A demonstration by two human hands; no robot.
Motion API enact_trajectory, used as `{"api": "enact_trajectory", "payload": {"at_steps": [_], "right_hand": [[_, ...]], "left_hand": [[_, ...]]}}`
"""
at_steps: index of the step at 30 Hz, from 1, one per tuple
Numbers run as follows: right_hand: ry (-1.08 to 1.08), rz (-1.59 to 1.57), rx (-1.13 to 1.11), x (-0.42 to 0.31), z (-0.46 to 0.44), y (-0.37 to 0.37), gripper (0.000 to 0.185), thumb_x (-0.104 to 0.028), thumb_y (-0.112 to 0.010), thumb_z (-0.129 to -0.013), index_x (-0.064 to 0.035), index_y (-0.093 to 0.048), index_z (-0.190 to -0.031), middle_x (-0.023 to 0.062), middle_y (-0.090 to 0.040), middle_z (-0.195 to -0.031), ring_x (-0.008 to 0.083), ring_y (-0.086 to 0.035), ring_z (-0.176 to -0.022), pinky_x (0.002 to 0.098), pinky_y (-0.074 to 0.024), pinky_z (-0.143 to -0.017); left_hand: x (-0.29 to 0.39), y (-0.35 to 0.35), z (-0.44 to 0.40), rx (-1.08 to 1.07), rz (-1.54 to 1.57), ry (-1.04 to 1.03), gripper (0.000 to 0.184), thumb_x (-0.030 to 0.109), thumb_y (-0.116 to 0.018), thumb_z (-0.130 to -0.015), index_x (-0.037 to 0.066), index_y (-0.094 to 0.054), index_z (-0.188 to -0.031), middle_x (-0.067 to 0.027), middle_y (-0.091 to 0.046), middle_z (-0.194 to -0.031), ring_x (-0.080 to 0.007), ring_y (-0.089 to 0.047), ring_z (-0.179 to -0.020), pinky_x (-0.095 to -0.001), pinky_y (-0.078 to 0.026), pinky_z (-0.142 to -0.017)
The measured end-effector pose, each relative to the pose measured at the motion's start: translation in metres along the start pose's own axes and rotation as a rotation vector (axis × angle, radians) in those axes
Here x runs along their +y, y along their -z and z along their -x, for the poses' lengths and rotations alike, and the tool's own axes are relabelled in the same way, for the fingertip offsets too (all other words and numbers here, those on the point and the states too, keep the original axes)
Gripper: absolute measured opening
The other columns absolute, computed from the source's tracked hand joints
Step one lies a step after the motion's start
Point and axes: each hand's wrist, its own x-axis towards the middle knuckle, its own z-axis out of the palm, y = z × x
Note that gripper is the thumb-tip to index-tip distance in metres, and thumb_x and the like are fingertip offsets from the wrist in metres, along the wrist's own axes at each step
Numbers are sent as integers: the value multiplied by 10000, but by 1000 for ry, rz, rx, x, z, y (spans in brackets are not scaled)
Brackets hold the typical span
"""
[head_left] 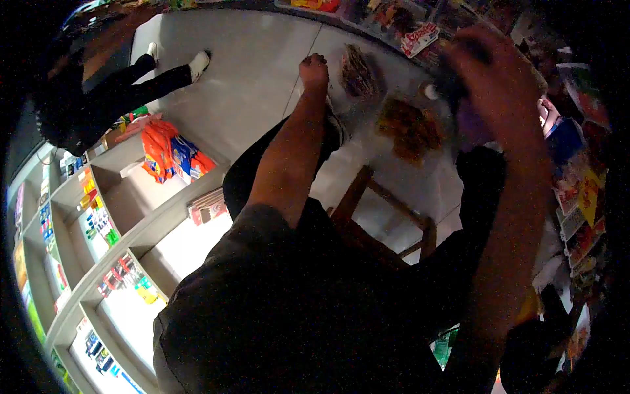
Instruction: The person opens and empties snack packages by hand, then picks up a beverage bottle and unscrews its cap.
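My left hand [314, 68] is stretched forward over the floor, its fingers curled closed; whatever it may hold is hidden. Just right of it on the floor lies a bundle of thin, pale and dark pieces [357, 71]. Farther right is a yellow-brown pile [409, 130], its contents too dim to name. My right hand [489, 75] is raised at the upper right, blurred and dark, close to the goods display. A red and white label [420, 39] shows left of that hand, and a small white round item [430, 91] sits below the label.
A wooden stool [400, 211] stands between my legs. White shelves [147, 226] with small packets and orange bags [157, 148] fill the left side. A person in dark trousers [131, 92] stands at the upper left. Packed goods [581, 203] line the right edge.
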Motion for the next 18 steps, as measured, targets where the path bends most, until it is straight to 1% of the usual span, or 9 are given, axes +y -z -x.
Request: {"api": "enact_trajectory", "payload": {"at_steps": [1,3,5,6,7,9,11,14,18], "right_hand": [[85,3,-61,-15,10,-8,403,-394,-688,-937,-77,-704,-1185,191,-733,-1135,358,-707,-1067,442,-522,-963],[-79,-49,-454,-51,22,-12,376,-301,-667,-904,-49,-684,-1183,229,-722,-1118,399,-702,-1065,484,-537,-951],[15,-15,-669,-66,35,-25,363,-216,-644,-853,-26,-701,-1157,252,-720,-1112,421,-701,-1057,515,-548,-942],[83,26,-740,-72,41,-34,350,-194,-638,-838,-16,-715,-1129,258,-723,-1096,421,-711,-1030,514,-555,-931],[149,67,-814,-76,46,-40,337,-172,-633,-823,-6,-730,-1101,265,-726,-1080,421,-720,-1002,514,-563,-919],[227,68,-924,-84,55,-40,320,-171,-633,-826,2,-742,-1072,262,-733,-1057,418,-730,-968,509,-572,-899],[252,49,-968,-83,61,-45,310,-170,-634,-827,8,-750,-1052,259,-739,-1036,414,-737,-945,506,-578,-883],[226,29,-902,-75,66,-50,298,-169,-636,-829,13,-753,-1035,254,-744,-1013,410,-740,-933,507,-581,-873],[237,52,-746,-71,61,-32,279,-171,-631,-842,9,-746,-1022,251,-743,-1000,407,-740,-926,516,-580,-869]], "left_hand": [[47,-7,25,4,41,-79,296,249,-643,-953,-35,-720,-980,-159,-736,-834,-286,-702,-787,-411,-545,-775],[92,-20,38,-60,-213,-511,276,240,-664,-934,-15,-720,-1025,-162,-749,-920,-311,-713,-861,-422,-548,-824],[141,-37,66,-183,-377,-677,333,266,-687,-915,3,-707,-1119,-177,-734,-1092,-347,-694,-1016,-442,-539,-920],[165,-50,84,-275,-412,-624,403,297,-699,-905,12,-694,-1190,-190,-712,-1221,-371,-669,-1135,-457,-528,-992],[174,-66,90,-308,-498,-861,493,364,-701,-904,20,-667,-1255,-198,-665,-1303,-379,-616,-1220,-469,-503,-1045],[168,-106,94,-327,-652,-1174,607,461,-688,-913,30,-631,-1337,-206,-604,-1404,-389,-542,-1328,-483,-464,-1116],[146,-143,95,-305,-798,-1316,657,521,-658,-932,35,-613,-1372,-207,-578,-1438,-391,-501,-1372,-484,-436,-1151],[147,-153,113,-464,-825,-907,650,539,-622,-966,37,-606,-1379,-211,-602,-1408,-389,-526,-1356,-488,-458,-1121],[184,-121,130,-644,-747,-782,554,491,-624,-976,83,-638,-1349,-230,-661,-1303,-412,-632,-1217,-506,-518,-1029]]}}
